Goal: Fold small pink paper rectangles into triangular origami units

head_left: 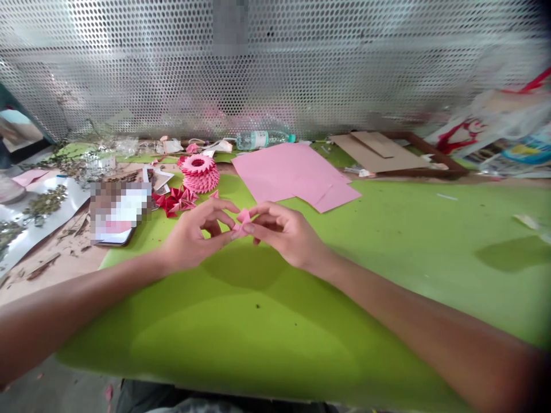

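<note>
Fingertips (pixel 262 231) of the left hand (pixel 187 232) and right hand (pixel 297 232) were pinched on a small folded pink paper piece (pixel 244 217), held aloft between the near and far edges of the green desk (pixel 387 229). Pink sheets (pixel 279 172) were spread toward the far edge; a ring-shaped pink stack (pixel 200 179) and red folded pieces (pixel 173 201) were grouped toward the far left corner.

Pretty bright overall, kinda washed-out glare on the metal mesh (pixel 301 69) up top. Soft shadow (pixel 243 268) on the green table (pixel 400 241) under the left hand (pixel 193 234) and right hand (pixel 293 238). Bag (pixel 467 133) at far right is smeary, right-hand corners go dark, and the phone (pixel 123 215) is pixelated.
</note>
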### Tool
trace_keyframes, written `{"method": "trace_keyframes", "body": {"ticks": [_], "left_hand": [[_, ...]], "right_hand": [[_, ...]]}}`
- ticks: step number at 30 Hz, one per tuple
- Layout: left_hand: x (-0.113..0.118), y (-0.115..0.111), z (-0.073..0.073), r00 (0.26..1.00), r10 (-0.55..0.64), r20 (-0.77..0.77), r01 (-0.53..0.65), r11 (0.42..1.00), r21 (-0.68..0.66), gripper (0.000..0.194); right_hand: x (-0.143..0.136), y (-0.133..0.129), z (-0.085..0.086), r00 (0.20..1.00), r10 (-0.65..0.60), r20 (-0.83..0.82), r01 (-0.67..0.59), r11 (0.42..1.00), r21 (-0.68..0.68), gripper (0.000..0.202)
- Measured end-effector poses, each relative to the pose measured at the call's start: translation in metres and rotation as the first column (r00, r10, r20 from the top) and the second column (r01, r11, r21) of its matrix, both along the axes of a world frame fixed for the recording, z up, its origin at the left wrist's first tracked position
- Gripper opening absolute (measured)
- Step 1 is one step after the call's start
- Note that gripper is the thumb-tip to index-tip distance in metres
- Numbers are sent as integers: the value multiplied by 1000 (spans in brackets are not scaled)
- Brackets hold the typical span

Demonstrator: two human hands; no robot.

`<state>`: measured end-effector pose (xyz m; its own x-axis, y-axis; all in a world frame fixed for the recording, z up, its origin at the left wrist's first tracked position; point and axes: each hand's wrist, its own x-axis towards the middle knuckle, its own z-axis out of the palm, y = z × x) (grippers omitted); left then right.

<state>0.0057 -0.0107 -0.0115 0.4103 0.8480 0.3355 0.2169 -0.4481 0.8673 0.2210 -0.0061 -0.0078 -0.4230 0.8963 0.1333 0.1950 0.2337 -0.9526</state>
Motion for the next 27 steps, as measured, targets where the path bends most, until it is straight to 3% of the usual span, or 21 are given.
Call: {"method": "trace_keyframes", "body": {"ticks": [5,9,12,18,23,27], "left_hand": [[-2,-2,4,996,-18,-89,18,1000,0,46],[-3,-1,8,971,-2,-239,12,999,40,31],[-2,-1,9,937,-27,-348,46,998,46,33],[-2,-1,11,961,-43,-274,50,999,21,33],[-2,-2,13,917,-152,-370,113,986,-125,36],[0,-3,14,909,-205,-364,150,973,-173,39]], "right_hand": [[0,1,4,1000,11,20,-12,999,38,28],[0,-1,5,993,43,114,-53,994,91,26],[1,-1,4,990,50,128,-60,995,77,29],[1,0,6,988,91,128,-91,996,-9,31],[1,1,4,989,38,143,-44,998,38,28],[1,2,-1,992,106,65,-100,992,-82,32]]}}
